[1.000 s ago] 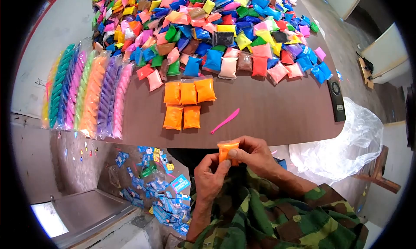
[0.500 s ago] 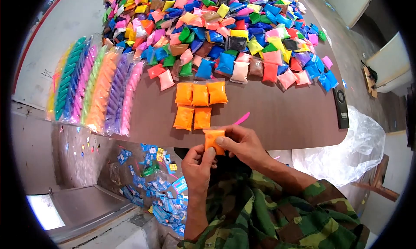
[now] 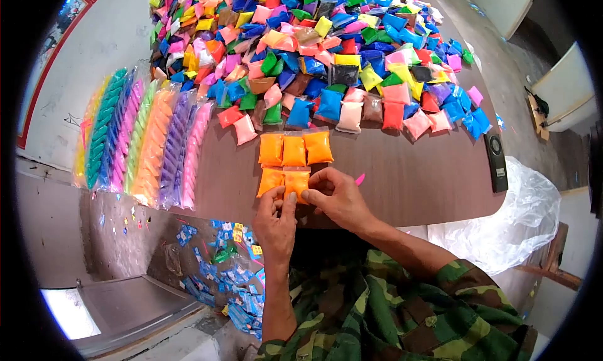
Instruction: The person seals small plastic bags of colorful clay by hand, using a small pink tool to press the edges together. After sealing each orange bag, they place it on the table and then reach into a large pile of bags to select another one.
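Both hands hold a small orange clay packet (image 3: 296, 180) near the table's front edge. My left hand (image 3: 274, 226) is closed at its lower left, thumb on the bottom edge. My right hand (image 3: 342, 201) pinches its lower right side. This packet overlaps the right-hand spot of the lower row, hiding the packet there. Left of it lies another orange packet (image 3: 270, 180), partly behind my left fingertips. Just above, three more orange packets (image 3: 294, 150) form a row side by side on the brown table (image 3: 402, 172).
A big heap of multicoloured packets (image 3: 326, 59) covers the table's far part. Twisted coloured clay sticks in clear wrapping (image 3: 151, 141) lie at left. A black remote-like device (image 3: 495, 162) sits at the right edge. Clear plastic sheeting (image 3: 502, 216) and blue wrappers (image 3: 242, 285) are below the table.
Both hands have carried the orange packet forward from the table's front edge onto the lower row of orange packets. The view has tilted slightly.
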### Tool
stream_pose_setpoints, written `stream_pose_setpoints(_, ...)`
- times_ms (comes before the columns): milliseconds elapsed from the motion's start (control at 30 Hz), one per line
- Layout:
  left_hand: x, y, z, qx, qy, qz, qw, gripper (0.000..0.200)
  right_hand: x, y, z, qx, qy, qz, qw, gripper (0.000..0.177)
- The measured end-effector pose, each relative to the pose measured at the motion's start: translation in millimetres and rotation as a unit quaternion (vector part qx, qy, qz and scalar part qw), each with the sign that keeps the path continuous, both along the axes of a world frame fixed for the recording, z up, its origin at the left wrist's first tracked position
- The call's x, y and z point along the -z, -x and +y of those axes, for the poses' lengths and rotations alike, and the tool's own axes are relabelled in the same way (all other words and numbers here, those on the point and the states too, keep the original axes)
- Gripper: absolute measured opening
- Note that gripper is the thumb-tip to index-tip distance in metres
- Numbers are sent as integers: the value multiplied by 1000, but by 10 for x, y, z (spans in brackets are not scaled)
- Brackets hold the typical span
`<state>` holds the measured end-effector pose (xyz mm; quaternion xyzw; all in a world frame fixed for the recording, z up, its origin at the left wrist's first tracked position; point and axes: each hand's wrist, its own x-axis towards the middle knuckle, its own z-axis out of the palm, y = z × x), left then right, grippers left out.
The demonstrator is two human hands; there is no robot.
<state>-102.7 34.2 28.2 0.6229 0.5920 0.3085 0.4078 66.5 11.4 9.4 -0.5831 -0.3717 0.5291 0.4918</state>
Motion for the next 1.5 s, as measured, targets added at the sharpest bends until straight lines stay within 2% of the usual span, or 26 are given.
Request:
stream_pose_setpoints(200,-27,-41,35,12,-66,94,993,32,41,10,54,20,-63,-116,991,26)
stream_pose_setpoints(533,-64,-81,-41,31,-138,173,975,31,14,-21,49,4,-94,-121,988,21)
stream_pose_setpoints(667,53,-64,-46,42,-164,160,972,31,-63,-106,-72,23,-138,-134,981,20)
stream_pose_setpoints(800,-44,-105,-66,31,-205,121,971,25,-102,-305,-180,25,-155,-139,978,17)
stream_pose_setpoints(900,-205,-139,42,23,-183,121,975,24,-79,-474,-119,66,-184,-156,968,16)
stream_pose_setpoints(1067,-337,-257,431,59,-180,53,980,24,-30,-768,167,82,-210,-194,955,15)
stream_pose_setpoints(1267,-565,-549,1078,162,-206,149,953,26,-76,-905,623,125,-254,-204,937,14)
stream_pose_setpoints(1367,-603,-759,1335,162,-186,134,960,29,31,-922,772,147,-261,-216,929,13)
stream_pose_setpoints(1400,-616,-822,1414,161,-177,174,955,39,77,-918,793,155,-264,-225,925,12)
stream_pose_setpoints(1500,-512,-976,1712,177,-252,214,927,50,161,-928,801,142,-275,-235,921,12)
